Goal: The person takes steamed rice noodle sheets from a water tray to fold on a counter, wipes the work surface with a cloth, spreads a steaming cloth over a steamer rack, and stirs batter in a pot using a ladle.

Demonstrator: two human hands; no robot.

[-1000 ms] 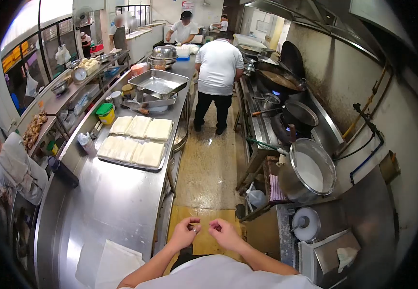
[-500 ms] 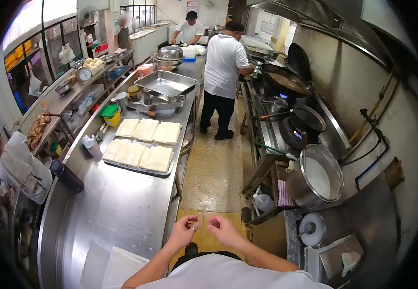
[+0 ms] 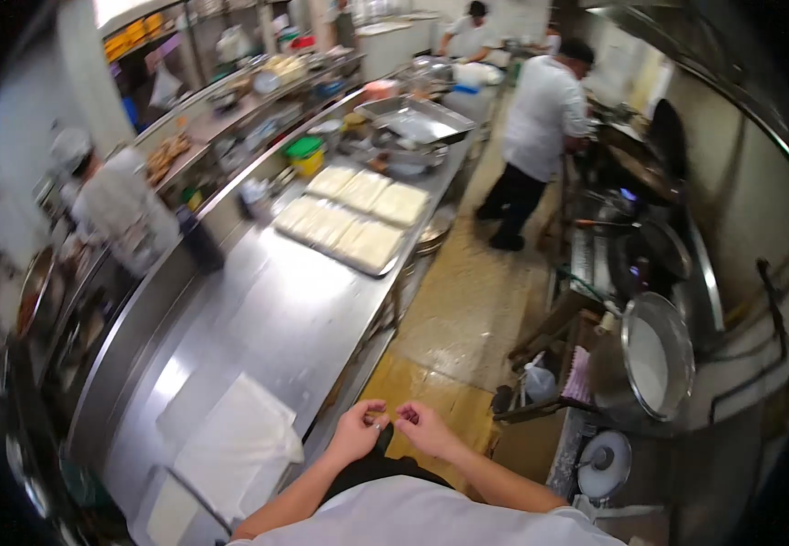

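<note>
My left hand (image 3: 358, 429) is raised in front of my waist, its fingers curled with gaps between them and nothing visible in it. Close beside it, not touching, my right hand (image 3: 427, 429) has its fingers bent and apart, also with nothing visible in it. To the left of my hands, a white cloth or sheet (image 3: 244, 432) lies on the steel table (image 3: 276, 309). Farther along that table is a tray of pale rectangular sheets (image 3: 349, 227). The picture is somewhat blurred.
A large pot of white liquid (image 3: 653, 355) stands at the right, with woks (image 3: 635, 164) on the stove beyond. A person in white (image 3: 544, 114) stands at the stove. Another person (image 3: 126, 205) is at the left; others are at the back. A round lid (image 3: 603, 464) lies lower right.
The view has swung left and tilted, so more of the white sheet and the left-hand person shows. The person at the stove has turned towards it. My hands keep nearly the same pose.
</note>
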